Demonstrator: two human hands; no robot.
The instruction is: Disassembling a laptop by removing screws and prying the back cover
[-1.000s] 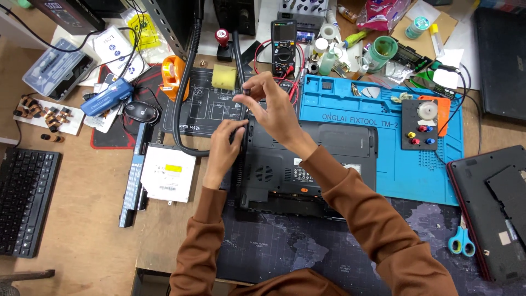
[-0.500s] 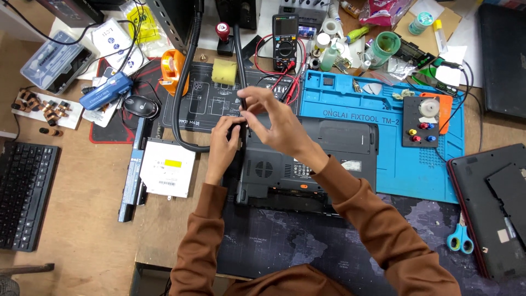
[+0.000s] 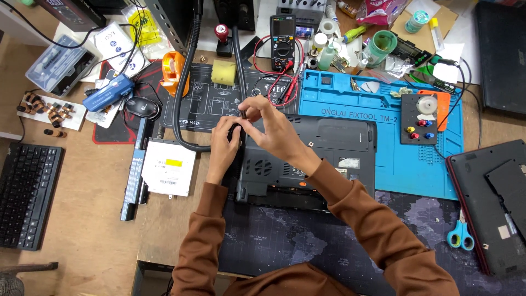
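Both hands, left hand and right hand, pinch at laptop corner.

Hidden and cut-off parts at the bench

The right hand pinches something too small to tell; both hands cover the laptop's left corner. The second laptop, keyboard and forearms run off the frame.

black hose and optical drive crowd the left; mat open
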